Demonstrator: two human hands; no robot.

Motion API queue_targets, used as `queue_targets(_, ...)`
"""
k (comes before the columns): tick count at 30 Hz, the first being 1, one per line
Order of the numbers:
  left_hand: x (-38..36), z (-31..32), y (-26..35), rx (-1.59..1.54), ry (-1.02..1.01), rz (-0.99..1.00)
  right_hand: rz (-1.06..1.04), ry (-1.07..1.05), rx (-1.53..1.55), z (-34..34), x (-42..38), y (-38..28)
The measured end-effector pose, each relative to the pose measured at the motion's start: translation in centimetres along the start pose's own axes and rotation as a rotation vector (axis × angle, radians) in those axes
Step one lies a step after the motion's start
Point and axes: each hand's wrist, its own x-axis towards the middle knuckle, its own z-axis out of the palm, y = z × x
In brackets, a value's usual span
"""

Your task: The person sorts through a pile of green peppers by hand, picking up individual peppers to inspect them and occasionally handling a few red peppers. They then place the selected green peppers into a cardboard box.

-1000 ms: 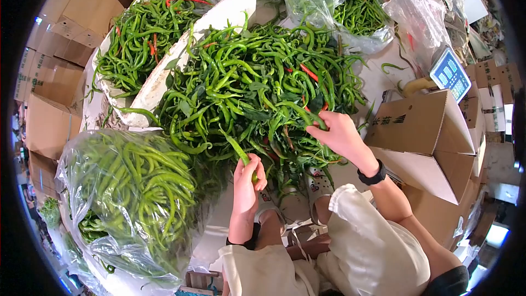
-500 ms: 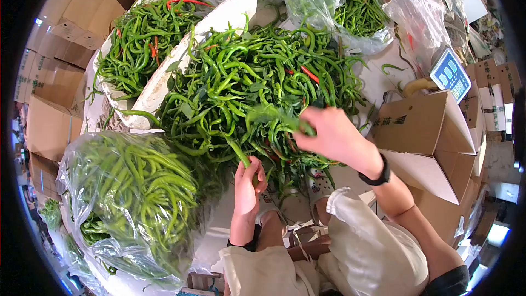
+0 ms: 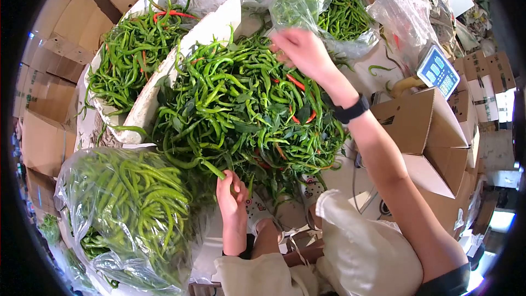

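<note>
My left hand [image 3: 232,193] is closed around the lower end of a green chili pepper [image 3: 214,169], at the near edge of a big heap of green chili peppers [image 3: 241,98]. A few red peppers and leaves are mixed into the heap. Over the far right part of the heap is my right hand [image 3: 302,52], wearing a black wristband. Its fingers point left and are smeared by motion, so whether anything is in them does not show. A clear plastic bag [image 3: 129,203] packed with green peppers sits to the left of my left hand.
A white foam box [image 3: 183,49] with peppers stands at the back left. Another bag of peppers [image 3: 345,13] lies at the back. On the right are an open cardboard box [image 3: 408,120] and a scale display [image 3: 438,71]. Stacked cartons [image 3: 49,137] line the left side.
My right hand has moved away from me and a little left, from the near right of the heap to its far side. The leafy green stuff blurred beside it no longer shows there. My left hand keeps its pepper.
</note>
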Motion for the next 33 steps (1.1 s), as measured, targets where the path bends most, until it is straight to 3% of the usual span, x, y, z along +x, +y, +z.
queue_targets(1, 0.0, -0.2, -0.2, 0.021, -0.018, -0.003, 0.081, -0.006, -0.238, -1.0, -1.3, 2.7)
queue_targets(2, 0.0, -0.4, -0.3, 0.043, -0.033, -0.008, 0.032, -0.020, -0.493, -1.6, -2.9, 5.5)
queue_targets(3, 0.1, -0.4, -0.4, 0.042, -0.031, -0.024, 0.125, -0.226, -0.847, -1.6, -4.0, 7.5)
queue_targets(4, 0.1, -0.3, -0.6, 0.019, -0.058, -0.029, 0.120, -0.165, -0.980, -1.2, -6.3, 9.1)
queue_targets(6, 0.4, -0.2, -0.7, -0.022, -0.120, -0.035, 0.298, -0.231, -1.061, -0.4, -8.5, 8.8)
queue_targets(8, 0.1, 0.5, -0.5, 0.010, -0.127, -0.028, 0.211, -0.116, -1.010, 0.4, -10.0, 11.1)
queue_targets(13, -0.2, 0.4, -0.5, 0.016, -0.097, -0.023, 0.058, 0.030, -0.571, -1.7, -12.6, 9.8)
queue_targets(16, -0.1, 0.6, -0.4, 0.023, -0.110, -0.021, 0.273, -0.076, -0.009, -3.4, -14.0, 6.7)
queue_targets(21, -0.4, 1.8, -0.7, 0.121, -0.218, -0.048, 0.460, -0.289, 0.621, -4.5, -17.2, 1.6)
queue_targets(22, -0.6, 2.0, -0.7, 0.154, -0.239, -0.061, 0.431, -0.315, 0.888, -3.3, -17.9, 2.7)
queue_targets(25, -0.8, 2.3, -0.9, 0.126, -0.262, -0.047, 0.567, -0.408, 1.136, -1.9, -18.8, 2.4)
queue_targets(33, -0.8, 2.5, -0.9, 0.207, -0.292, -0.007, 0.641, -0.546, 1.196, 0.0, -19.2, 1.9)
